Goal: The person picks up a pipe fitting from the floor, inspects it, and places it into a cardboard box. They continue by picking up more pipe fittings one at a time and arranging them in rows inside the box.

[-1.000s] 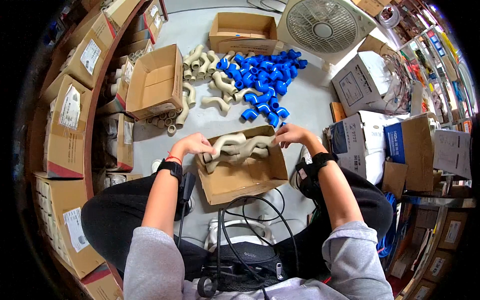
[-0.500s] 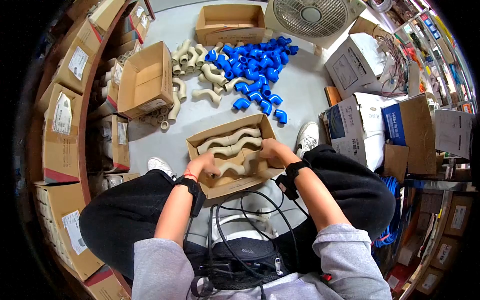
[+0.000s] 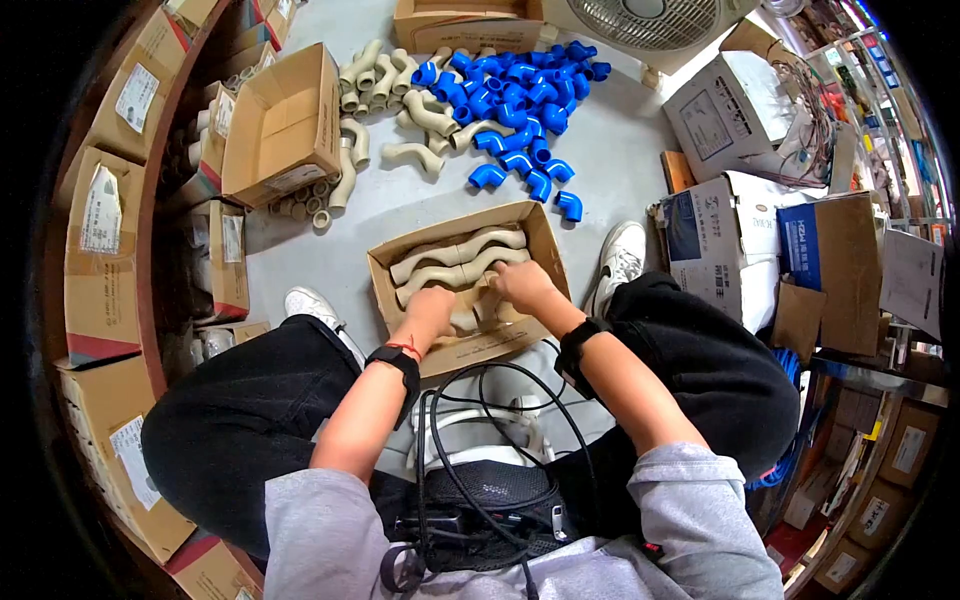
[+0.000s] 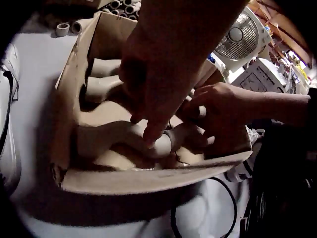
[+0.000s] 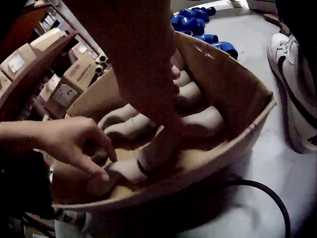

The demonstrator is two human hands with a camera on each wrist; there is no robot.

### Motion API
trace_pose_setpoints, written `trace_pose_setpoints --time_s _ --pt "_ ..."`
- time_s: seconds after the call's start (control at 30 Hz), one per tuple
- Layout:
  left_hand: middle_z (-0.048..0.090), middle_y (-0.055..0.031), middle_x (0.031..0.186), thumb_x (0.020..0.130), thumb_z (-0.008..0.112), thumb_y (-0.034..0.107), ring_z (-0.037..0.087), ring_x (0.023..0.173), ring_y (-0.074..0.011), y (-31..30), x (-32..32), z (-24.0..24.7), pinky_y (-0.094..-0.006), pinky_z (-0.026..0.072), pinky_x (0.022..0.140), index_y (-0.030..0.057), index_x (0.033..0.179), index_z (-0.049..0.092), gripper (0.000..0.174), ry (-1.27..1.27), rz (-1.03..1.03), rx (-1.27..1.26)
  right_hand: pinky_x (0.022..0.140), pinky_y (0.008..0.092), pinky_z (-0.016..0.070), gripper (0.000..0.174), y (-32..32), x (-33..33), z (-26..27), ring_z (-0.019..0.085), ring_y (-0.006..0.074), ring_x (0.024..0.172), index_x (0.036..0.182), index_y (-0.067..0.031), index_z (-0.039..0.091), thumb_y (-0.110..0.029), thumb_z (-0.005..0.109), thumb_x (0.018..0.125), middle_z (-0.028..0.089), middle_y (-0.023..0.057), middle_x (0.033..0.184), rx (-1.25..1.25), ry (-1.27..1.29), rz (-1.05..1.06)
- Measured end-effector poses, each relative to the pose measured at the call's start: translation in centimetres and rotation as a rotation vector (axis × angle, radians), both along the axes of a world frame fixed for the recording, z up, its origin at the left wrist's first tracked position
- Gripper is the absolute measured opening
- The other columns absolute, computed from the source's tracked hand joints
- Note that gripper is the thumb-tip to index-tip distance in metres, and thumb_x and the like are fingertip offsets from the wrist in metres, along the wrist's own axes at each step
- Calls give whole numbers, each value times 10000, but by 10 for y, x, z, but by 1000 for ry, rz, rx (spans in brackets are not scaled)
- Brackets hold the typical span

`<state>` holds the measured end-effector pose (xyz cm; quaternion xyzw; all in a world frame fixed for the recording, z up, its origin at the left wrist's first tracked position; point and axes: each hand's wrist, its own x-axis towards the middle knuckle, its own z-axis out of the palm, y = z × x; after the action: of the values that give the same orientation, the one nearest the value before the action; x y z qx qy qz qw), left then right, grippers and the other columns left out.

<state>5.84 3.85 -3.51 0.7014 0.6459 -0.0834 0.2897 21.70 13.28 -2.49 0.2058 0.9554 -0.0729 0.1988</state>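
Observation:
Both hands are inside a cardboard box (image 3: 485, 347) on the floor. Two rows of beige curved pipes (image 3: 440, 281) lie along its far side. Nearer the front wall is another beige row (image 4: 101, 141), with a dark joint line in it. My left hand (image 3: 430, 309) holds this row at its left part, thumb and forefinger on the pipe (image 5: 126, 170). My right hand (image 3: 524, 286) grips the right part, its fingers partly hidden in the right wrist view by the hand itself (image 5: 148, 87).
Blue elbow fittings (image 3: 515, 95) and loose beige pipes (image 3: 413, 156) lie beyond the box. An empty carton (image 3: 280, 125) stands at left beside shelves of boxes. A fan (image 3: 650, 20) and cartons (image 3: 705, 240) are at right. Black cables (image 3: 425, 430) loop in front.
The front pipes, first held above the box, were lowered inside it. Both hands have moved down with them, and since half a second ago have come closer together.

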Motion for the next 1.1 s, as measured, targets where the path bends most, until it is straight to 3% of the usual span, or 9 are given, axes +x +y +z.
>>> trace_pose_setpoints --time_s 0.07,0.23,0.43,0.6,0.7,0.83,0.93,1.1 --pt "574 -162 695 498 710 263 568 669 -296 -1 8 2 -367 465 602 28 681 597 319 22 -11 16 586 309 456 73 -2 2 -15 566 198 757 713 -73 581 -79 517 678 542 83 849 26 53 -20" --pt "581 -127 729 545 598 51 579 698 -250 -9 10 -17 -337 476 574 55 647 594 102 161 -121 110 579 309 455 84 -2 11 -34 575 203 719 699 -66 579 -79 499 676 561 81 784 53 58 -5" --pt "576 -143 701 568 558 46 577 676 -270 -7 5 -17 -354 471 581 49 650 582 85 110 -32 88 581 321 461 100 -1 13 -32 579 229 689 707 -36 573 -75 484 680 566 108 780 -23 134 -50" --pt "566 -159 678 559 549 59 565 631 -301 -8 0 -27 -379 458 566 30 634 540 81 90 113 223 573 334 464 107 4 13 -27 581 241 652 696 -18 561 -89 502 643 563 131 759 -75 104 -139" --pt "558 -169 658 546 541 56 556 603 -317 -8 -2 -27 -388 455 557 23 623 535 84 59 203 312 556 342 465 116 6 17 -40 578 245 627 693 -16 558 -99 509 627 559 130 736 -32 239 -165" --pt "551 -172 627 551 537 58 554 591 -324 -7 -4 -29 -399 453 546 18 602 522 66 98 207 328 569 338 453 159 8 17 -43 563 235 638 728 -44 534 -172 544 635 537 96 717 -10 269 -176" --pt "547 -173 611 558 530 50 554 579 -326 -6 -3 -30 -398 453 533 17 595 517 51 121 202 339 575 342 459 89 8 12 -46 574 235 654 670 -43 566 -101 500 658 563 106 744 33 274 -164" --pt "575 -152 650 629 511 43 585 600 -287 -3 -2 -28 -352 470 533 27 662 554 57 193 180 285 582 315 452 87 6 8 -41 571 198 682 671 -77 571 -114 492 677 558 71 735 117 290 -73"
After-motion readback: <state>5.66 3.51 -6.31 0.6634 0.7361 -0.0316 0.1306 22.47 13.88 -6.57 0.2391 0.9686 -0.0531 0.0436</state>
